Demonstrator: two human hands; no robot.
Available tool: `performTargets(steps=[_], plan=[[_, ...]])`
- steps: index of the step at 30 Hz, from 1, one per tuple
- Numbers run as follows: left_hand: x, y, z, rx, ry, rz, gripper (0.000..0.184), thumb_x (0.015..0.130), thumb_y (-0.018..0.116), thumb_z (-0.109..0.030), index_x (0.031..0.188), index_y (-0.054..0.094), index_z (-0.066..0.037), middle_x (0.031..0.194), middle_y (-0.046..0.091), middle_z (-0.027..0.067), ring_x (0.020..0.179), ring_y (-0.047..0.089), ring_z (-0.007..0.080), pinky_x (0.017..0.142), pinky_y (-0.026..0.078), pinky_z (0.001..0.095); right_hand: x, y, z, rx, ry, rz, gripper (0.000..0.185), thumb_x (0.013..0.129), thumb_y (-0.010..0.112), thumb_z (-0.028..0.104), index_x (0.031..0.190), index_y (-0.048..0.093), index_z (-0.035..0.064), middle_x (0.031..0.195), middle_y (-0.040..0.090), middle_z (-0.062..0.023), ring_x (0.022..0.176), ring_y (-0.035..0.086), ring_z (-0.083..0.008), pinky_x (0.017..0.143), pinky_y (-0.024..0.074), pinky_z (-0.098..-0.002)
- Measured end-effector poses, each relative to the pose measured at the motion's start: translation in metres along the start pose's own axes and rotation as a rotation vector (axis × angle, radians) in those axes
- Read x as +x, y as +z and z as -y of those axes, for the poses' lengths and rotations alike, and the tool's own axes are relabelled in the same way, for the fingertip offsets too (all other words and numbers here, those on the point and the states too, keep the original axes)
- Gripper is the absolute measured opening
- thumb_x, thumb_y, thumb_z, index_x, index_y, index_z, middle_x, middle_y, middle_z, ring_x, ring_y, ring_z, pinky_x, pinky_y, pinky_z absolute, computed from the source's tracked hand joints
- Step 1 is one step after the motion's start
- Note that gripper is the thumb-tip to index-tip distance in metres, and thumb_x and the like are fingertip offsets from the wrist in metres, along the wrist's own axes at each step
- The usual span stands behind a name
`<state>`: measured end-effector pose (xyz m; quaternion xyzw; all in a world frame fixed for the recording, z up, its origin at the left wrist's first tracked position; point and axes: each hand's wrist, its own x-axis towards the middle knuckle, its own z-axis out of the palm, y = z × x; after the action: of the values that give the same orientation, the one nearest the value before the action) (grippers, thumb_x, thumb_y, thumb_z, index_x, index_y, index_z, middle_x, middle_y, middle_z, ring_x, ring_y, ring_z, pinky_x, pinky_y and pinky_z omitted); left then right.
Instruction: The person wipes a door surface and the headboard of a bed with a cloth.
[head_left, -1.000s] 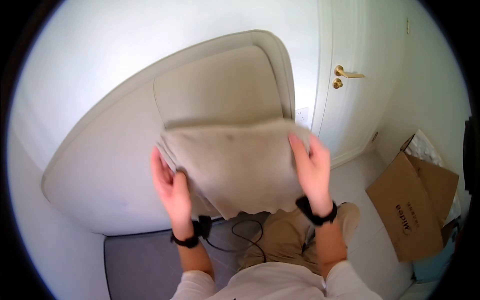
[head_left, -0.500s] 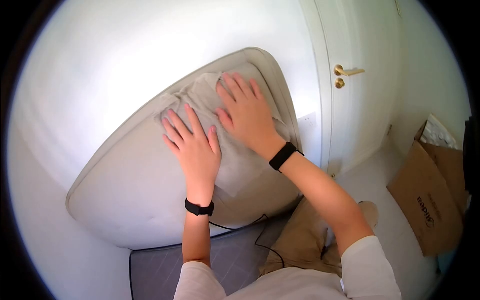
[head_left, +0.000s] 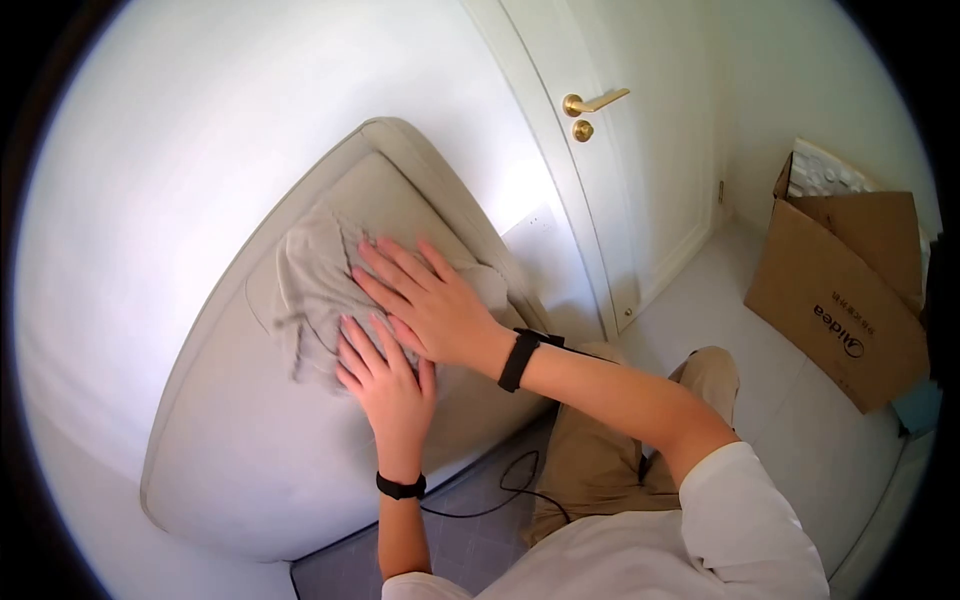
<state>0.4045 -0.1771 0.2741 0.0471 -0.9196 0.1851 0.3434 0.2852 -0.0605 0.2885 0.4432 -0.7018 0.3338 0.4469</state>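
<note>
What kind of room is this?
Probably a bedroom. The big padded board by the wall looks like a bed's headboard, and the flat grey surface below it could be part of the bed. The door with a gold handle suggests a home.

- Headboard (head_left: 270, 430): beige, padded, its smooth face seamed, with a raised border along the upper edge.
- Cloth (head_left: 320, 265): thin, pale, laid against the headboard's upper part — wrinkled rather than flat, its folds bunched toward the left, one edge reaching near the right-hand border.
- Mattress (head_left: 455, 550): grey, dark along its edge, at the headboard's foot, faint lines crossing its face.
- Cable (head_left: 478, 515): black, looping over the mattress — whether it rests there is hard to tell.
- Floor (head_left: 770, 430): pale tiles with thin joints.
- Box (head_left: 800, 285): brown cardboard, marked "Midea", on the floor; white packing (head_left: 825, 172) shows at its top.
</note>
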Motion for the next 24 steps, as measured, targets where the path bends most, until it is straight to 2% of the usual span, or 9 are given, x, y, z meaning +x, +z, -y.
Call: performTargets(steps=[3,6,7,10,12,15,18,19,24], plan=[[-0.015,0.028,0.008,-0.274,-0.197,0.020,0.083,0.098,0.057,-0.046,0.157,0.030,0.006,0.166,0.023,0.0305,0.149,0.026,0.0508,0.118,0.021,0.0615,-0.022,0.016,-0.010,0.012,-0.055,-0.025,0.069,0.092,0.066,0.031,0.154,0.044,0.0090,0.160,0.041,-0.0131,0.149,0.036,-0.0295,0.120,0.0288,-0.0489],[-0.003,0.036,0.014,-0.050,-0.284,-0.242,0.083,0.099,0.057,-0.047,0.157,0.030,0.005,0.167,0.024,0.0271,0.148,0.030,0.0477,0.117,0.022,0.0585,-0.004,-0.002,-0.014,0.230,0.040,-0.124,0.069,0.086,0.072,0.024,0.149,0.048,0.0086,0.144,0.056,-0.0093,0.136,0.050,-0.0277,0.110,0.0401,-0.0433],[0.006,0.036,0.007,-0.010,-0.257,-0.305,0.069,0.103,0.053,-0.037,0.158,0.033,0.001,0.167,0.028,0.0243,0.147,0.032,0.0475,0.116,0.023,0.0580,0.004,-0.008,-0.012,0.237,0.085,-0.079,0.064,0.086,0.072,0.023,0.145,0.051,0.0082,0.134,0.059,-0.0085,0.128,0.053,-0.0271,0.105,0.0427,-0.0425],[0.016,0.040,-0.018,-0.057,-0.233,-0.334,0.057,0.106,0.048,-0.025,0.158,0.037,-0.003,0.165,0.034,0.0211,0.146,0.034,0.0472,0.115,0.023,0.0592,0.014,-0.021,-0.017,0.255,0.156,0.025,0.049,0.087,0.071,0.021,0.131,0.056,0.0073,0.107,0.064,-0.0069,0.107,0.061,-0.0269,0.090,0.0491,-0.0417],[0.022,0.030,-0.046,-0.276,-0.205,-0.382,0.050,0.104,0.043,-0.008,0.154,0.046,-0.005,0.160,0.044,0.0195,0.144,0.042,0.0423,0.115,0.028,0.0532,0.012,-0.029,-0.024,0.271,0.158,0.071,0.037,0.087,0.070,0.019,0.120,0.058,0.0072,0.094,0.063,-0.0071,0.095,0.064,-0.0285,0.079,0.0515,-0.0434],[0.042,0.018,-0.091,-0.623,-0.128,-0.424,0.056,0.095,0.039,0.009,0.151,0.048,0.004,0.153,0.052,0.0226,0.140,0.050,0.0374,0.117,0.035,0.0426,-0.009,-0.056,-0.065,0.373,0.221,-0.131,0.036,0.086,0.071,0.015,0.119,0.059,0.0070,0.100,0.066,-0.0128,0.091,0.064,-0.0338,0.075,0.0525,-0.0452],[0.067,0.027,-0.153,-0.891,0.022,-0.488,0.057,0.095,0.044,0.005,0.151,0.045,0.007,0.152,0.050,0.0278,0.139,0.051,0.0412,0.120,0.031,0.0444,-0.038,-0.086,-0.105,0.381,0.382,-0.187,0.034,0.088,0.068,0.012,0.120,0.057,0.0062,0.104,0.065,-0.0149,0.088,0.063,-0.0359,0.073,0.0517,-0.0449],[0.075,0.026,-0.177,-1.056,0.011,-0.400,0.060,0.094,0.044,0.006,0.154,0.038,0.011,0.157,0.042,0.0299,0.146,0.043,0.0400,0.124,0.027,0.0442,-0.048,-0.102,-0.120,0.360,0.427,-0.203,0.034,0.089,0.067,0.012,0.121,0.056,0.0057,0.105,0.065,-0.0154,0.087,0.063,-0.0363,0.073,0.0513,-0.0444],[0.145,0.074,-0.296,-1.314,-0.009,-0.325,0.067,0.099,0.051,-0.004,0.159,0.024,0.008,0.164,0.030,0.0292,0.153,0.030,0.0395,0.124,0.026,0.0451,-0.088,-0.165,-0.188,0.321,0.671,-0.295,0.034,0.095,0.064,0.014,0.127,0.052,0.0056,0.104,0.063,-0.0186,0.084,0.063,-0.0381,0.071,0.0492,-0.0429]])
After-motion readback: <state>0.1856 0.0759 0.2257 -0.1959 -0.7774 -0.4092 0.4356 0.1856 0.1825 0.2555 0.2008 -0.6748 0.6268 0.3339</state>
